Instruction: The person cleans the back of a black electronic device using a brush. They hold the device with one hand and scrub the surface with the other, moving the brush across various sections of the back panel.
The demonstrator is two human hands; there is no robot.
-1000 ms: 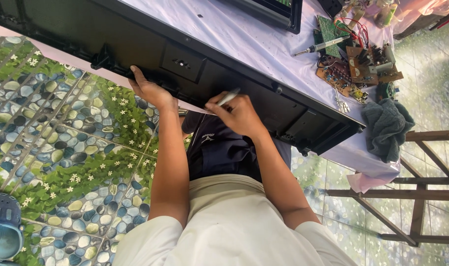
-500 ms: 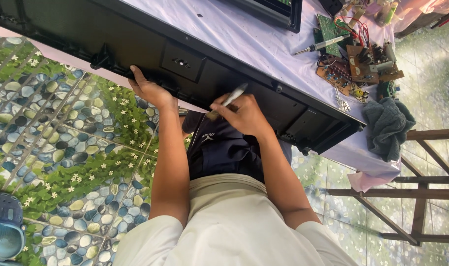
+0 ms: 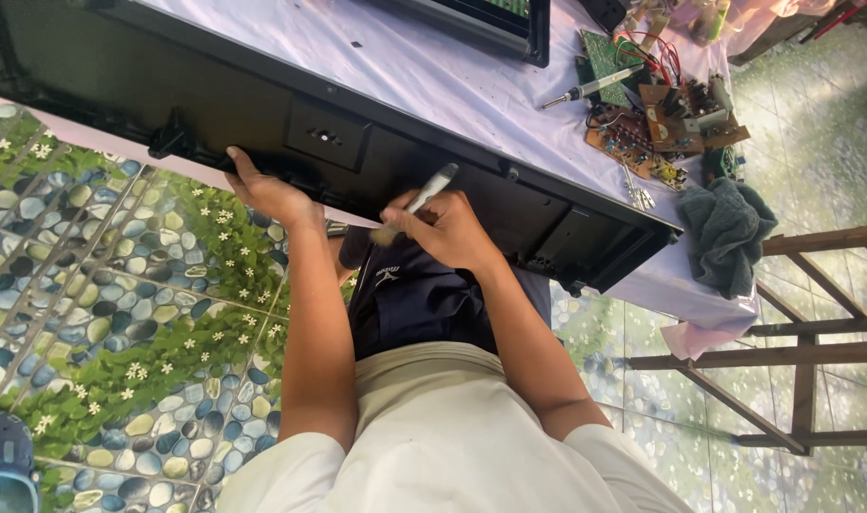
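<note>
While the left hand [image 3: 267,195] grips the black panel's [image 3: 357,142] lower edge at the counter [image 3: 471,95], the right hand [image 3: 447,233] clenching the brush [image 3: 419,201] should sweep lightly (short strokes, I judge).

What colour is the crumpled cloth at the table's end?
The cloth is dark grey-green, seen in the head view, lying by the circuit boards.

A long black flat-panel screen [image 3: 376,142] lies across the white-covered table, its back casing turned up and its near edge hanging toward the person; a small square recessed panel [image 3: 326,136] sits near the middle of that back; a second dark-framed screen [image 3: 495,21] lies beyond it at the table's far edge, only a strip showing, greenish at its top; no packages or signs.
</note>
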